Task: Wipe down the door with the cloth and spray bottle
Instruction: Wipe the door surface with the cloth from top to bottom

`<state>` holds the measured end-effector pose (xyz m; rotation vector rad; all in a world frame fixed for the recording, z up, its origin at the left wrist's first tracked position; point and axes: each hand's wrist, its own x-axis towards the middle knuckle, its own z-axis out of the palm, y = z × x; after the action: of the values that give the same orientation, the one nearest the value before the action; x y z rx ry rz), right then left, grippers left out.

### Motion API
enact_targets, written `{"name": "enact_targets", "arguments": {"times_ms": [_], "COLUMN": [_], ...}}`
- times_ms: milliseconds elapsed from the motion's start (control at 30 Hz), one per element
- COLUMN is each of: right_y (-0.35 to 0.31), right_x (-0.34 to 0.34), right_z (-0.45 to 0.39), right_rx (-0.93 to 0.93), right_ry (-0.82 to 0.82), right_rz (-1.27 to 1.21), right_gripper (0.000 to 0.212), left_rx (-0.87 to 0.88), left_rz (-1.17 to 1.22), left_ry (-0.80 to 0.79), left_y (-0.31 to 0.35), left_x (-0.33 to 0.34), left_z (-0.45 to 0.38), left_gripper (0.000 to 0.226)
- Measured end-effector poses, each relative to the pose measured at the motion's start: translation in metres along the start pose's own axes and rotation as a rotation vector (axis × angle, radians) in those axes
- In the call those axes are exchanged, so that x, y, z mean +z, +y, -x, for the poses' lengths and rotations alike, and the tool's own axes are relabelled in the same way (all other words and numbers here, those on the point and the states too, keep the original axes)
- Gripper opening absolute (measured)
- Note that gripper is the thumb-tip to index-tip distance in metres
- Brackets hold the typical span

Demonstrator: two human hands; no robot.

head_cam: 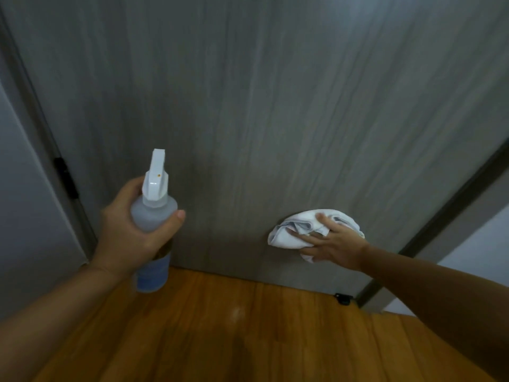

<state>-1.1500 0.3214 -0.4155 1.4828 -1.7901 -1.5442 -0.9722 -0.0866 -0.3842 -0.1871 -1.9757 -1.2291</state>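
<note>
Grey wood-grain laminate fills my head camera: the tall grey wood-grain door (275,106) stands shut above a warm orange-brown plank floor (248,326). Low on the door's right side, my right hand (334,244) presses a crumpled white cloth (292,230) flat against the panel, its fingers spread and nearly straight over the folds, the thumb lying across the top of the bundle. To the left, clear of the door's surface, my left hand (129,232) grasps a translucent plastic spray bottle with a white trigger head (154,205), fingers and thumb curled round its neck and shoulder, the nozzle aimed up toward the panel. A pale blue label shows on the bottle's lower body below my palm. A black hinge (66,177) sits on the dark frame at the left edge, and a small black doorstop (342,298) rests at the door's lower right corner, on the floor.
</note>
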Motion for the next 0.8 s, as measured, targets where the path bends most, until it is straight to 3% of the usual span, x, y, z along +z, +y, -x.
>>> {"name": "enact_targets", "arguments": {"times_ms": [267,800], "right_y": [-0.018,-0.049], "right_x": [0.047,0.082], "right_z": [0.066,0.126], "right_rx": [0.206,0.351], "right_ry": [0.006,-0.101], "right_rz": [-0.018,-0.206], "right_gripper": [0.115,0.142], "left_rx": [0.050,0.062], "left_rz": [-0.057,0.003], "left_ry": [-0.096,-0.114], "left_y": [0.018,0.024], "left_x": [0.031,0.076], "left_z": [-0.011,-0.012], "left_gripper": [0.050,0.046]}}
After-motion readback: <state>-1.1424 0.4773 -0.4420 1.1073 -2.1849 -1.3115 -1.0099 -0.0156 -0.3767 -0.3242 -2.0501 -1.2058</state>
